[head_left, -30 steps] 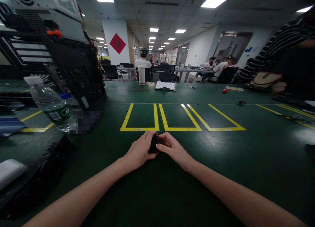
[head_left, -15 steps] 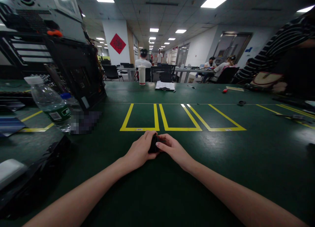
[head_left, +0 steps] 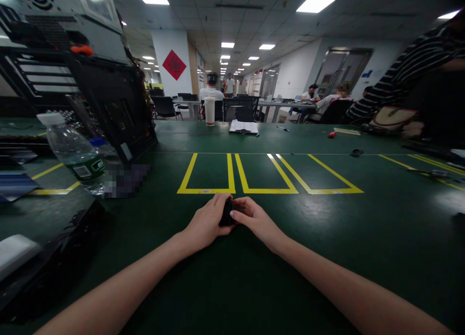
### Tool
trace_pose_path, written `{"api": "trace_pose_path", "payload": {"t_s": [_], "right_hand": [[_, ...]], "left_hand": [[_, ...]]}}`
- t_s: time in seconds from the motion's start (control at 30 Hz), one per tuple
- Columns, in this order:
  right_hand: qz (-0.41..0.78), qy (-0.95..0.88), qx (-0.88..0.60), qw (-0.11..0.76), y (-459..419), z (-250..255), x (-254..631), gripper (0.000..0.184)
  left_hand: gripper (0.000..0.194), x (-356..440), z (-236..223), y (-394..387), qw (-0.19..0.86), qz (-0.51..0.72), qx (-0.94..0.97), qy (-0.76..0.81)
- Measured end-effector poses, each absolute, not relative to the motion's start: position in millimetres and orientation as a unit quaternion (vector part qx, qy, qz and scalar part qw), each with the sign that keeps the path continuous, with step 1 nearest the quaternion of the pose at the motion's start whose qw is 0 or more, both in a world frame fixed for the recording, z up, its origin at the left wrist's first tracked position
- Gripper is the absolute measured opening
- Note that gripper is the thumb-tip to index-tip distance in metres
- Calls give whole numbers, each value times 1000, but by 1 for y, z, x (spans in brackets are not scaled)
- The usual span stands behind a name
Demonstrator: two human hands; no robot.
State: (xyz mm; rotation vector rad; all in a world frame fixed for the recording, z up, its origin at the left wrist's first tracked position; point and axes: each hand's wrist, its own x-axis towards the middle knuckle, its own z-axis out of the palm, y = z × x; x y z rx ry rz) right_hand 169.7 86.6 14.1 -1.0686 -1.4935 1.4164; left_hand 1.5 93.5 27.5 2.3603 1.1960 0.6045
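Note:
A small black block-like object [head_left: 226,214] is between my two hands, low over the green table [head_left: 232,277]; its exact kind does not show. My left hand [head_left: 208,219] is wrapped round its left side, with the thumb toward me and fingers over the top. From the right, my right hand [head_left: 255,219] pinches its other side with thumb and fingertips. Much of the object is hidden by my fingers. Just beyond the hands, yellow tape outlines [head_left: 267,190] mark three areas on the tabletop.
On the left stand an open computer case [head_left: 119,117], a plastic water bottle [head_left: 78,155] and a black item [head_left: 69,257] near the edge. A white cup [head_left: 209,112] and clipboard [head_left: 244,127] are at the back. A person's striped sleeve [head_left: 410,68] reaches in at right.
My hands and the black object stay in nearly the same place. Far in the background, a standing person has shifted slightly left.

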Motion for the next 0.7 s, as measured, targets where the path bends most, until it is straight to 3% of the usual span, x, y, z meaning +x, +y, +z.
{"api": "trace_pose_path", "payload": {"t_s": [0.4,0.7], "right_hand": [[569,-600,-372,422,84,17,170,17],[573,-589,-416,390,86,15,171,26]], "left_hand": [[55,2,26,94,208,223,849,431],[54,2,26,94,212,211,845,443]]}}
